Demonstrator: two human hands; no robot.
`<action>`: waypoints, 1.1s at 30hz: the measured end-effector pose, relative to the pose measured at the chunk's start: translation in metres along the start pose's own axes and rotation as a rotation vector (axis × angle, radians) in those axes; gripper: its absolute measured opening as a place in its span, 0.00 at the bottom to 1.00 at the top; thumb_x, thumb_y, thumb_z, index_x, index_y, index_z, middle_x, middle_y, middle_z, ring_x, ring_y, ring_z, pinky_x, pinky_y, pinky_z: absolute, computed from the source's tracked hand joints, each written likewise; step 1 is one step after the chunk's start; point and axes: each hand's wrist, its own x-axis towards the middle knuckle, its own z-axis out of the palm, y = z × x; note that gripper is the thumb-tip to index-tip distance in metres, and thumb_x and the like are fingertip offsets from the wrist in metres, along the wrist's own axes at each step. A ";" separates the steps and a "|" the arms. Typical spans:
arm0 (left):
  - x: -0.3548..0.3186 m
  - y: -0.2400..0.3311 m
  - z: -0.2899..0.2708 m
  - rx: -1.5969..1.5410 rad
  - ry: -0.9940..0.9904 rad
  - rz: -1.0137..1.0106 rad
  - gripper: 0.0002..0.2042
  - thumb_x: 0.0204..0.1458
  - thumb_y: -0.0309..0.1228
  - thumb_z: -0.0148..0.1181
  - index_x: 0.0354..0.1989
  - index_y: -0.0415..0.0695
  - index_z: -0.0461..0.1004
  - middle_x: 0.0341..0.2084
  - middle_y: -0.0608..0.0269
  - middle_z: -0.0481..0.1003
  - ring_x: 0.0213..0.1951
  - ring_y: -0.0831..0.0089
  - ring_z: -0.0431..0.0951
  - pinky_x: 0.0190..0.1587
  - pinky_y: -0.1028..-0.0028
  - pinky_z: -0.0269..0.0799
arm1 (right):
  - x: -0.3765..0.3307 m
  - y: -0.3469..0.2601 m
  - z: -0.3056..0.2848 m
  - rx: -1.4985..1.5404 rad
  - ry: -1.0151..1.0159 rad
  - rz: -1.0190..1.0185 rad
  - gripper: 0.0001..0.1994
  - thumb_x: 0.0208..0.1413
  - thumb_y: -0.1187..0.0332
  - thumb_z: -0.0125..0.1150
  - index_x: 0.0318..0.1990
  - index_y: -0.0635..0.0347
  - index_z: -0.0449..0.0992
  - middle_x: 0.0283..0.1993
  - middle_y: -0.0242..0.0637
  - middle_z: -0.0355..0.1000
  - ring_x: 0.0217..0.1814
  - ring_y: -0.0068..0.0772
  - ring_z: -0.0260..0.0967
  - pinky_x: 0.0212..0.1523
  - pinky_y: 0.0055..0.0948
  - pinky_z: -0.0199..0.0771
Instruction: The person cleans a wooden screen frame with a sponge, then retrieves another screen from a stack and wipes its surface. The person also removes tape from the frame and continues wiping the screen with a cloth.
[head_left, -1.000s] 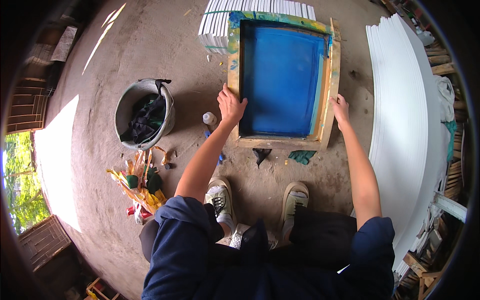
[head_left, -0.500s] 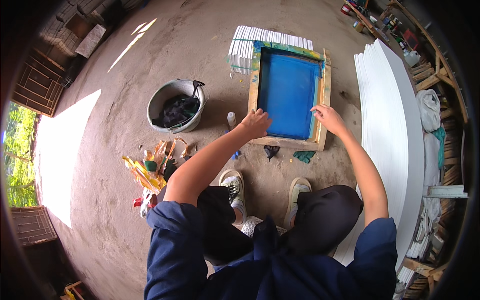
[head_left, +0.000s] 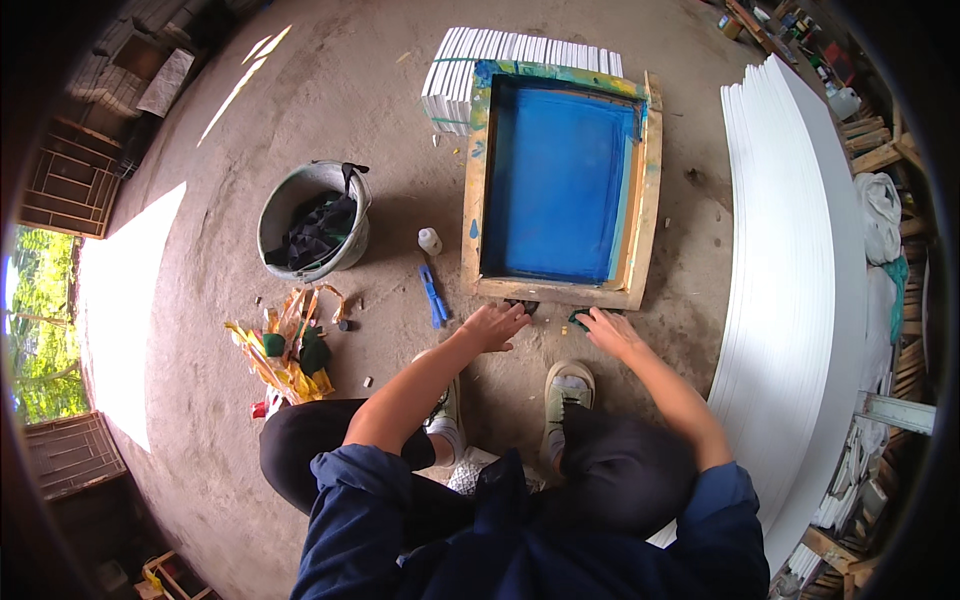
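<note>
A wooden-framed printing screen [head_left: 562, 180] with a blue mesh lies in front of me, its far edge resting near a white stack. Just below its near edge, my left hand [head_left: 497, 327] hovers with loosely bent, parted fingers beside a dark rag [head_left: 522, 305] that it partly covers. On the other side, my right hand [head_left: 614, 334] has its fingertips closed on a small green rag [head_left: 578, 318], mostly hidden by the fingers. A blue plastic tool [head_left: 432, 297] and a small white bottle [head_left: 429, 241] lie left of the frame.
To the left stands a grey bucket [head_left: 355, 243] of dark rags, with a heap of yellow and clear plastic scraps [head_left: 285, 350] nearer me. Behind the frame sits a strapped white stack [head_left: 450, 85]. Tall white sheets [head_left: 785, 260] line the right side, before cluttered shelving.
Both hands have come off the screen's sides and moved nearer to me, down to the rags by its near edge. The right fingers have closed on the green rag.
</note>
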 end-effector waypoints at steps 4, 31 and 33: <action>0.005 0.001 0.035 0.202 0.155 -0.008 0.20 0.41 0.36 0.63 0.44 0.52 0.67 0.41 0.68 0.64 0.47 0.72 0.67 0.44 0.69 0.71 | 0.013 0.009 0.035 -0.157 0.260 -0.043 0.18 0.47 0.74 0.53 0.49 0.58 0.70 0.44 0.37 0.65 0.47 0.36 0.67 0.43 0.35 0.70; -0.162 -0.081 -0.043 -0.481 0.388 -0.609 0.18 0.44 0.32 0.62 0.46 0.47 0.72 0.37 0.52 0.75 0.41 0.56 0.76 0.47 0.63 0.70 | 0.058 -0.077 -0.161 1.446 0.333 0.218 0.08 0.60 0.68 0.48 0.45 0.59 0.66 0.42 0.35 0.70 0.39 0.30 0.69 0.43 0.36 0.69; -0.164 -0.077 -0.052 -0.458 0.383 -0.553 0.17 0.45 0.33 0.62 0.45 0.46 0.73 0.38 0.51 0.74 0.42 0.57 0.75 0.47 0.64 0.69 | 0.056 -0.085 -0.187 1.528 0.281 0.214 0.08 0.60 0.68 0.48 0.45 0.59 0.66 0.43 0.36 0.69 0.43 0.31 0.68 0.46 0.37 0.68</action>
